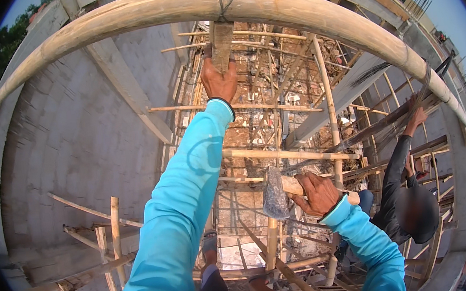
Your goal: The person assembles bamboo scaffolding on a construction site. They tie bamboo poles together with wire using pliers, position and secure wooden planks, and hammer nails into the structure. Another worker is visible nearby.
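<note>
My left hand (pixel 219 83) reaches far ahead, its fingers wrapped round the lower end of an upright wooden board (pixel 223 47). A thick bamboo pole (pixel 162 8) crosses above that hand, and a dark wire tie (pixel 222 4) loops round the pole where it meets the board. Closer in and to the right, my right hand (pixel 318 193) grips the wooden handle of a hammer (pixel 275 193). The hammer's heavy grey metal head is left of the fist, apart from the bamboo pole and the board.
Bamboo scaffolding (pixel 332 112) fills the deep space below, down to littered brown ground. A grey block wall (pixel 79 139) rises on the left. At right, a co-worker in dark sleeves (pixel 392 177) raises a hand to a bundle of thin dark rods (pixel 381 124). My feet rest low among poles.
</note>
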The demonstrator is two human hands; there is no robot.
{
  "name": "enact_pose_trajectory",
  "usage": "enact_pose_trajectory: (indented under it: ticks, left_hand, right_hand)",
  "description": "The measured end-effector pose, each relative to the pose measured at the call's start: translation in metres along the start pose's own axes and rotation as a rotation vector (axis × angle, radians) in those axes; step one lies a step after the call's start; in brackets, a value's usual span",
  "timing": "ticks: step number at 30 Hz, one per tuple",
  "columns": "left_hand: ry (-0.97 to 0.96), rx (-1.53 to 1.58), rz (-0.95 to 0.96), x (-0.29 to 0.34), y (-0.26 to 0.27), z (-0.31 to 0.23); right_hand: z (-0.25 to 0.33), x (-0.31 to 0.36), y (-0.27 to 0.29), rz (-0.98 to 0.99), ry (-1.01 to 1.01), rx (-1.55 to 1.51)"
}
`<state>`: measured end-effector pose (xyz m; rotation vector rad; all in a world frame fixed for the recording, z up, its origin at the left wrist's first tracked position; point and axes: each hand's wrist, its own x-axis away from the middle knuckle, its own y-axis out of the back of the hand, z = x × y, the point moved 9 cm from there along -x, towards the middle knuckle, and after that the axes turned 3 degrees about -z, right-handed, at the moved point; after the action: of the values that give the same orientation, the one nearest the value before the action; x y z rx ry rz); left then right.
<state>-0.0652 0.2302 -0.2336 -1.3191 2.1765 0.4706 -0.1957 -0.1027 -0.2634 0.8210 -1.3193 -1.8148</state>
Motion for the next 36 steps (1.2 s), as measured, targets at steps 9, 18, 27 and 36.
enact_pose_trajectory:
  ticks: [9, 18, 27, 36]
  left_hand:
    - [0.048, -0.050, 0.024, 0.001, -0.002, 0.007]
    - [-0.011, -0.019, -0.009, -0.004, 0.005, -0.003]
    - [-0.007, 0.032, 0.014, -0.002, -0.001, 0.014]
    - [-0.091, 0.029, 0.043, -0.006, -0.007, 0.026]
  right_hand:
    - [-0.016, -0.104, 0.039, -0.272, 0.253, 0.142]
    - [0.002, -0.137, 0.049, -0.287, 0.503, 0.305]
    - [0.071, -0.118, 0.043, -0.221, 1.040, 0.364]
    - [0.059, -0.198, 0.107, -0.273, 0.518, 0.410]
